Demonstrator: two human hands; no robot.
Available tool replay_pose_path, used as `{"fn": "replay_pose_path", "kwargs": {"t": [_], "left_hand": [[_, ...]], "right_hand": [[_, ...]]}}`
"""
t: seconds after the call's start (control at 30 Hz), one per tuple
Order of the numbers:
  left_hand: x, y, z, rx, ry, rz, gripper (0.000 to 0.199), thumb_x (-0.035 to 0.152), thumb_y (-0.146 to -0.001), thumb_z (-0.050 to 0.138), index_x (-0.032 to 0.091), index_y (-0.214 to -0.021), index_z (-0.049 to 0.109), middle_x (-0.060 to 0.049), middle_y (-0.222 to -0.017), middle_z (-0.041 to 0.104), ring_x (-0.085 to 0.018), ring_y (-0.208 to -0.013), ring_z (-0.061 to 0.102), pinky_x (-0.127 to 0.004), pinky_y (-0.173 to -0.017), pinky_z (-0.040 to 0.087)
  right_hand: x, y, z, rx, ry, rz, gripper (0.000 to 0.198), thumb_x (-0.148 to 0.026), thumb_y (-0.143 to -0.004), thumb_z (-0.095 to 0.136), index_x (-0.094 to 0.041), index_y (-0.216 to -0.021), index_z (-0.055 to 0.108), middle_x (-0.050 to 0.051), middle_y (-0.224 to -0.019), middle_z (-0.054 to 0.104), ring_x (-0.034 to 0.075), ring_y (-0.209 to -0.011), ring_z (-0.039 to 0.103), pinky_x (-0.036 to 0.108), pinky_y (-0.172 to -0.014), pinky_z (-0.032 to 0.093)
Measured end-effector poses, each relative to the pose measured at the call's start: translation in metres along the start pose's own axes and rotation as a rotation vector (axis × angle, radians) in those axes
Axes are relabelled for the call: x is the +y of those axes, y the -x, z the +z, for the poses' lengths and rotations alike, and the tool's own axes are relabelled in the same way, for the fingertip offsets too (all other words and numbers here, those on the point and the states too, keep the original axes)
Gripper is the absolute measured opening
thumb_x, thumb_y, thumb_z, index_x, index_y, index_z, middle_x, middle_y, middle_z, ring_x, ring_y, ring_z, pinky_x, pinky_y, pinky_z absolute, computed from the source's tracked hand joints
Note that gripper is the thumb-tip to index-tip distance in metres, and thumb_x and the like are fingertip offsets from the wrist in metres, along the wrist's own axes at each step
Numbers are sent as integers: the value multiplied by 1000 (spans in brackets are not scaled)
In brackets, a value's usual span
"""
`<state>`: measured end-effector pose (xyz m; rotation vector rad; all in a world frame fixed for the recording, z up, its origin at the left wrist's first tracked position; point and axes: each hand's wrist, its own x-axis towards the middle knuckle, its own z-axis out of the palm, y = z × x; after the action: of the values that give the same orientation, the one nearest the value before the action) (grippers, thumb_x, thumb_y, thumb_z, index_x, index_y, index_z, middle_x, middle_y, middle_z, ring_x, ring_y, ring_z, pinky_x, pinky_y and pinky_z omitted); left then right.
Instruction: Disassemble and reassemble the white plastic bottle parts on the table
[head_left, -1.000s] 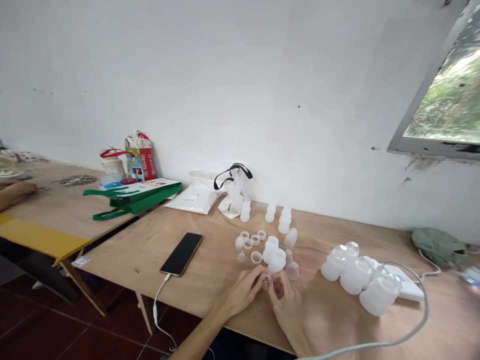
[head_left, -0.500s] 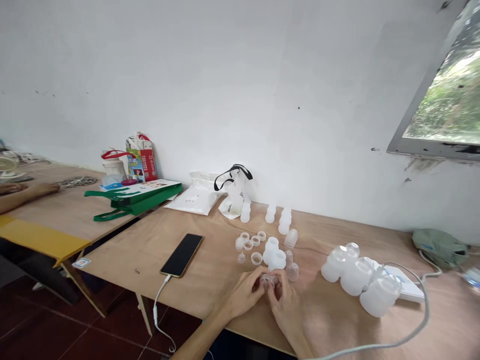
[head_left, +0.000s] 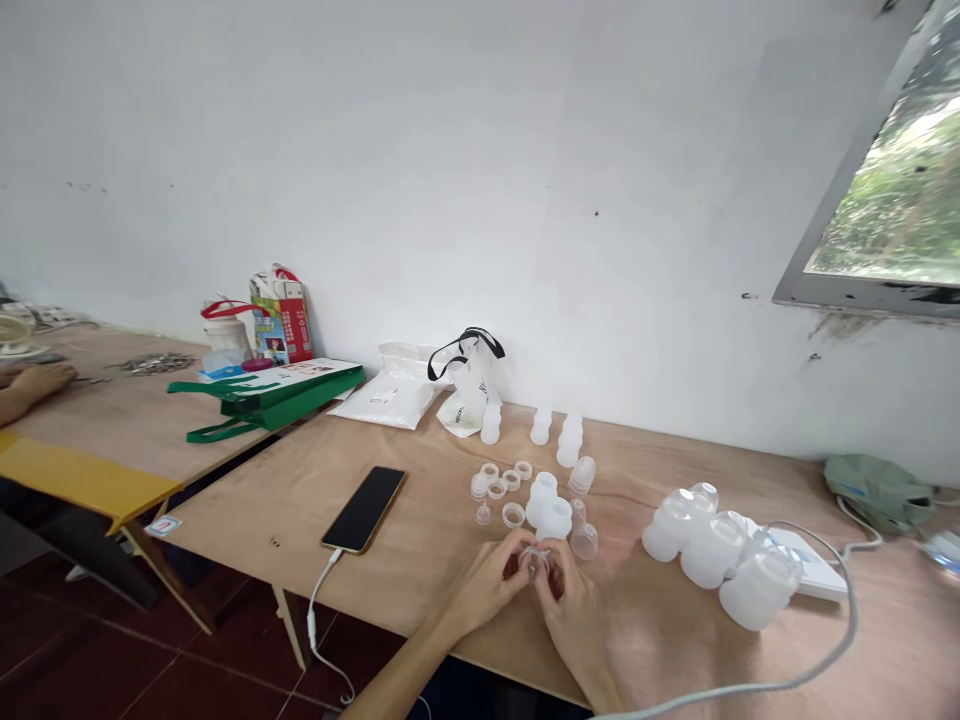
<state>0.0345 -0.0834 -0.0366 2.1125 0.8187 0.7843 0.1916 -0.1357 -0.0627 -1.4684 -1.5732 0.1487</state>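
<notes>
Brown counter point(head_left: 439, 495); left hand point(head_left: 489, 583) and right hand point(head_left: 572, 598) pinch one small clear piece point(head_left: 534, 562) between fingertips; loose rings point(head_left: 514, 525) clustered near, probably for easy reach.

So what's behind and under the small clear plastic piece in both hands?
Behind the clear plastic piece: two frosted white plastic bottles. What's under it can't be seen; the left hand and right hand cover that spot and much of the piece.

a workshop, it seems: a wooden table point(head_left: 442, 530) of bottles point(head_left: 555, 518) and rings point(head_left: 513, 524), a co-worker's arm point(head_left: 22, 393) at another table point(head_left: 142, 430).
</notes>
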Motion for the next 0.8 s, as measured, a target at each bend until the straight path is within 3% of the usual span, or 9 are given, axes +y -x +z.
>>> {"fn": "replay_pose_path", "kwargs": {"t": [0.1,0.23,0.33,0.63,0.8], "left_hand": [[-2,0,0,33,2,29,31,41,-105,44,21,-117,64,0,-88,71,-16,-74,63,-22,-71,48],[-6,-3,0,188,18,70,34,35,-106,40,24,-124,66,-4,-115,73,-20,-99,67,-28,-92,51],[-9,-5,-2,288,30,84,36,31,-106,39,25,-129,67,-6,-124,71,-22,-110,66,-31,-97,51],[-10,-6,-2,311,45,33,38,39,-106,42,25,-134,64,-8,-128,69,-23,-111,66,-34,-94,55],[-7,-2,-3,207,78,49,48,37,-103,52,29,-150,48,-8,-148,55,-24,-124,59,-36,-101,53]], "right_hand": [[2,0,0,-6,-19,13,41,-56,-103,39,-24,-102,65,3,-74,75,21,-58,69,30,-56,53],[-2,-1,-4,-42,-31,-33,35,-47,-103,44,-25,-124,61,6,-108,79,21,-78,76,32,-69,61],[-6,-2,-6,-40,-18,-84,36,-40,-102,45,-26,-134,56,6,-124,75,20,-92,77,33,-80,62],[-9,-2,-6,-55,1,-95,33,-35,-101,45,-27,-129,59,4,-117,77,21,-94,77,34,-79,63],[-5,-3,-9,-69,-16,-120,39,-34,-101,48,-27,-139,54,4,-123,75,20,-95,77,32,-80,64]]}}
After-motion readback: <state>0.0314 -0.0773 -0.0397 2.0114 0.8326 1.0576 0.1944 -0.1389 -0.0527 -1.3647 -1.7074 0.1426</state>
